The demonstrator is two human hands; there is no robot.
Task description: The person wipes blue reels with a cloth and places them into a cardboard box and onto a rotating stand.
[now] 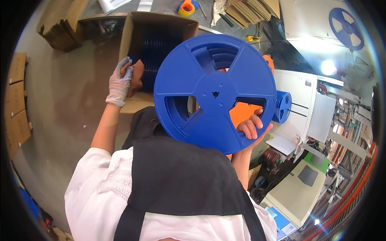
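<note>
A stack of blue plastic reels (217, 94) fills the middle of the view, its front reel facing me with three openings around a hub. My right hand (253, 126), bare, grips its lower right rim, fingers hooked through an opening. My left hand (120, 82), in a striped glove, is closed against a reddish-brown piece (137, 78) whose kind I cannot make out. That hand is at the left side of an open cardboard box (125, 38). Inside the box stands a row of dark blue reels (150, 52), partly hidden behind the held stack.
Flattened cardboard (245, 14) and a roll of yellow-orange tape (186, 9) lie on the bench beyond the box. More blue reels (284, 107) sit on a white machine (297, 86) at right. Cartons (18, 102) are stacked far left. Folded cardboard (62, 24) stands upper left.
</note>
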